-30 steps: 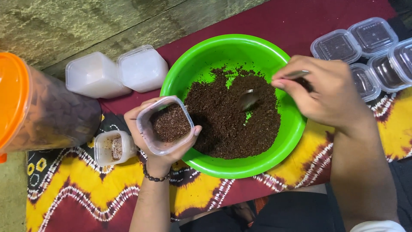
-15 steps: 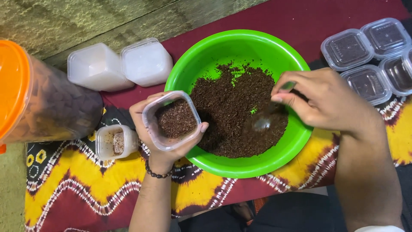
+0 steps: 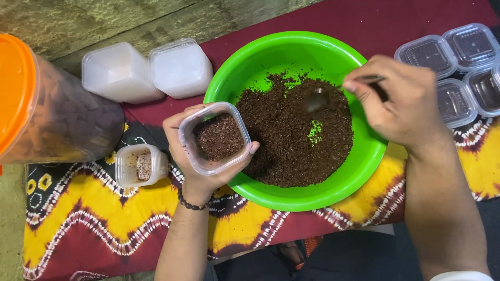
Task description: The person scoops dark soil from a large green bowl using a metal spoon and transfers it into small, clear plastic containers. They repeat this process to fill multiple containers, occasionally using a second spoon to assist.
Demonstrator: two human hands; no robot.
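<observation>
Small clear container (image 3: 214, 138): partly filled with dark brown granular material, level below the rim. Held upright in the left hand (image 3: 200, 156), fingers wrapped round its base and sides, thumb on the near wall. It sits over the left rim of the green bowl (image 3: 291, 52), mouth facing up.

Spoon (image 3: 316, 100): metal, bowl end blurred, low over the heap of brown granules (image 3: 302, 140) in the green bowl. The right hand (image 3: 401, 101) is closed on its handle in a pinch; the handle is mostly hidden by the fingers. Spoon lies to the right of the container, apart from it.

Judgement on technique: keep the container level and over the bowl rim so any spill falls back in; bring modest spoonfuls across, tip them at the centre of the mouth, stop short of the rim so a lid can seat.

Surroundings: patterned cloth (image 3: 104, 229) carries everything. Lidded filled containers (image 3: 448, 57) at its right edge; two white tubs (image 3: 148, 70) at the far left of the bowl; a small open container (image 3: 139, 165) by the left wrist; an orange-lidded jar (image 3: 47, 104) at the left edge.
</observation>
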